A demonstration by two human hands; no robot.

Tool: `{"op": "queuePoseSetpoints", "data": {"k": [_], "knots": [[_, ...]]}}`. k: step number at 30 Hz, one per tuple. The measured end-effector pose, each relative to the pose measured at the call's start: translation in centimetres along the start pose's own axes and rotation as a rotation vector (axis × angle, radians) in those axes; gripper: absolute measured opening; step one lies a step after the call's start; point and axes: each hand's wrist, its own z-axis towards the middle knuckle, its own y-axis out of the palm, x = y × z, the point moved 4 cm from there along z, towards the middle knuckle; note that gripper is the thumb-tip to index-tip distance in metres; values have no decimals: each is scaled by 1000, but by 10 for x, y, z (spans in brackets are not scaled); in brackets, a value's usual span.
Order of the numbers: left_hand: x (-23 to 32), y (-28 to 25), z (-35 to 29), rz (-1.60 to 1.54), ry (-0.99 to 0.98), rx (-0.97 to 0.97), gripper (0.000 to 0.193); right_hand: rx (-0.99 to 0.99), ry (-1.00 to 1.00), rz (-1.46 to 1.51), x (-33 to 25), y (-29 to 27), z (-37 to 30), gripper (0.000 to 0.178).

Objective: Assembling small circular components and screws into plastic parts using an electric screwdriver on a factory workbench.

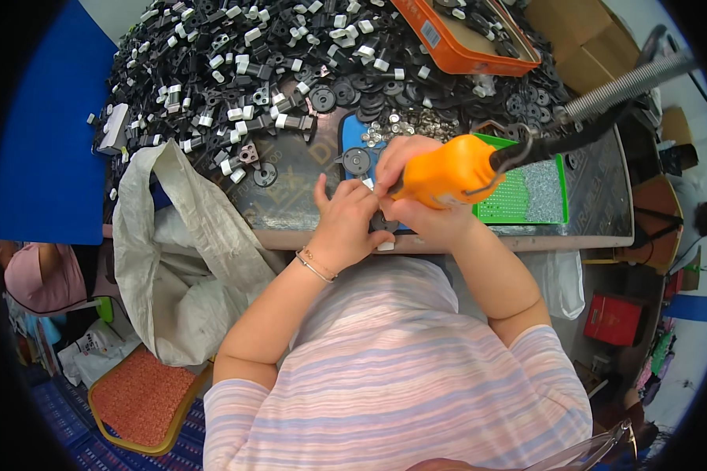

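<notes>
My right hand (428,212) is closed round an orange electric screwdriver (456,169), whose tip is hidden by my fingers. A black cord and a coiled metal spring (632,85) run from it to the upper right. Close beside it, my left hand (346,220) has its fingers bent round a small black plastic part with white ends (383,223) at the table's front edge. Most of that part is covered by both hands. Just beyond them, a round black disc (357,161) lies on a blue mat (352,132), near a heap of small shiny metal pieces (416,125).
Black-and-white plastic parts (236,71) pile across the back of the table. To the right sits a green tray (564,188) of small screws; an orange bin (467,63) stands behind. A whitish sack (145,259) hangs at the left edge, above a basin of reddish pieces (141,396).
</notes>
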Motion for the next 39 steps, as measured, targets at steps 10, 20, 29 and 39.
{"op": "queuePoseSetpoints", "data": {"k": [10,20,29,39], "knots": [[0,1,-1,-5,-5,-41,47,471,17,92,-60,-110,-35,22],[0,-1,-2,32,3,-59,48,681,-74,83,-66,-132,-63,19],[2,0,-1,40,2,-62,49,704,-8,-35,-50,-129,-76,21],[2,0,-1,51,12,-58,50,702,8,-7,-46,-128,-75,20]]}}
